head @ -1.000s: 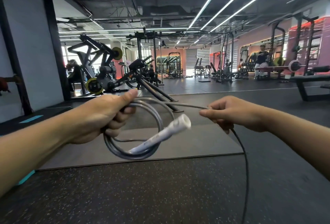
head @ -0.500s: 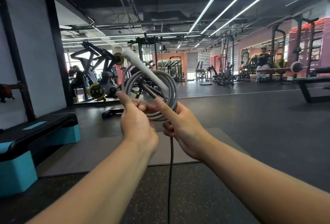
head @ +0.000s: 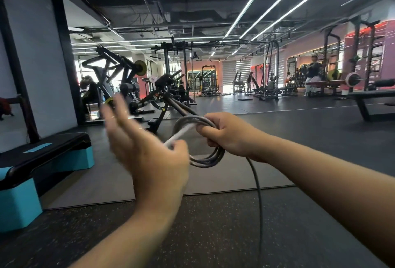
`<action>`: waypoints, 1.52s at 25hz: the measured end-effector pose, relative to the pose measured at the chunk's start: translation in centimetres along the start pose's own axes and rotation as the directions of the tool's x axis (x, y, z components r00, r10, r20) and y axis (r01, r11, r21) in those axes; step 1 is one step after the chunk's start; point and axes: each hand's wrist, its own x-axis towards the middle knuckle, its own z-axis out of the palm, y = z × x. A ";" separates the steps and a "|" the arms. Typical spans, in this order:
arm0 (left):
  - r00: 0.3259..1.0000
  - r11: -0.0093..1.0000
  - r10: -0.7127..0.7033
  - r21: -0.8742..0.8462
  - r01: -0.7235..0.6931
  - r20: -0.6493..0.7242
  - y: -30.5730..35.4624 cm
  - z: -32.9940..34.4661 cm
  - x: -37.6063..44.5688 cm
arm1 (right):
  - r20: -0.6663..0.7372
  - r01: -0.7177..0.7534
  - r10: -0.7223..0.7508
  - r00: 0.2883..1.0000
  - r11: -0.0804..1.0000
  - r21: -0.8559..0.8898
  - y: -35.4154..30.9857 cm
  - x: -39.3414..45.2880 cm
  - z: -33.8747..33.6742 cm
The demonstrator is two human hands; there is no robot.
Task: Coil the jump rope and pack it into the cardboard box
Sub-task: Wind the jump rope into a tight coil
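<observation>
Above the speckled gym floor (head: 213, 235), at chest height, both bare hands worked the jump rope (head: 205, 158). Right hand (head: 226, 135) was closed round the grey coils, fingers wrapped over the top of the bundle, thumb side toward the camera; several loops hung below the fist. White handle (head: 181, 135) lay across the coil, one end pinned under the right fingers, other end reaching toward the left hand (head: 147, 156). Left hand was spread wide, fingers blurred w/ motion, palm facing right; its thumb sat at or just beside the handle's lower end, but couldn't tell if it was touching. It gripped nothing. Loose tail of rope dropped from under the right wrist, straight down past the pale mat (head: 213, 180) & out of the frame's bottom edge. Teal-and-black step platform (head: 42, 161) stood at left, near the pillar. Weight machines & racks filled the bkgd. Cardboard box wasn't in view.
</observation>
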 end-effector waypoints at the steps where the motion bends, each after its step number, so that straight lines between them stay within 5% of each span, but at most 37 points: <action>1: 0.945 0.945 0.306 0.083 -0.316 0.111 0.8 -0.2 0.9 | 0.041 0.019 -0.014 0.999 0.994 -0.109 -0.1 0.0 -0.3; 2: 0.826 0.830 0.476 0.156 -0.535 0.302 1.8 -0.1 2.3 | 0.081 0.048 -0.033 0.996 0.980 -0.191 -0.4 -0.1 -0.5; 3: 0.711 0.758 0.466 0.177 -0.628 0.527 2.4 0.2 3.8 | 0.117 0.079 -0.051 0.992 0.965 -0.250 -0.8 -0.1 -0.8; 5: 0.496 0.835 0.174 0.139 -0.532 0.850 3.0 1.2 6.5 | 0.164 0.127 -0.073 0.984 0.929 -0.348 -1.4 0.0 -1.7; 7: 0.289 0.935 0.007 0.096 -0.343 0.957 3.0 1.7 7.8 | 0.179 0.131 -0.060 0.982 0.901 -0.414 -1.5 -0.1 -2.8; 9: 0.215 0.957 -0.005 0.067 -0.281 0.977 2.7 1.9 7.7 | 0.196 0.107 -0.030 0.980 0.911 -0.398 -1.3 -0.3 -3.6; 12: 0.219 0.966 -0.025 0.080 -0.245 0.975 2.6 1.6 7.1 | 0.234 0.053 0.015 0.972 0.958 -0.282 -0.2 -1.1 -4.6; 19: 0.238 0.951 -0.027 -0.048 0.304 0.971 0.4 -0.3 6.6 | 0.312 -0.132 0.100 0.945 0.988 0.084 1.2 -4.0 -4.3; 23: 0.245 0.997 -0.074 0.075 0.008 0.967 1.0 -0.3 8.0 | 0.285 -0.005 0.024 0.958 0.998 -0.068 -0.3 -2.4 -3.2; 26: 0.206 0.996 -0.089 0.089 0.009 0.974 2.2 0.6 8.2 | 0.344 0.090 -0.006 0.939 0.969 -0.231 -1.6 -1.3 -3.2; 29: 0.142 0.987 -0.088 0.067 0.144 0.986 1.7 0.3 7.5 | 0.414 0.005 0.067 0.908 0.985 -0.170 -1.6 -1.8 -4.2; 33: -0.023 0.969 -0.144 0.146 0.198 0.989 0.5 -1.1 8.0 | 0.394 -0.080 0.131 0.910 0.987 -0.142 0.1 -2.7 -6.5; 35: 0.042 0.938 -0.106 0.086 0.334 0.993 0.3 -1.5 8.0 | 0.280 -0.107 0.136 0.950 0.987 -0.118 1.8 -3.4 -7.5; 38: 0.354 0.714 -0.061 -0.208 0.669 0.933 0.2 -1.0 7.4 | 0.080 -0.162 0.156 0.985 0.983 0.084 4.8 -4.7 -7.4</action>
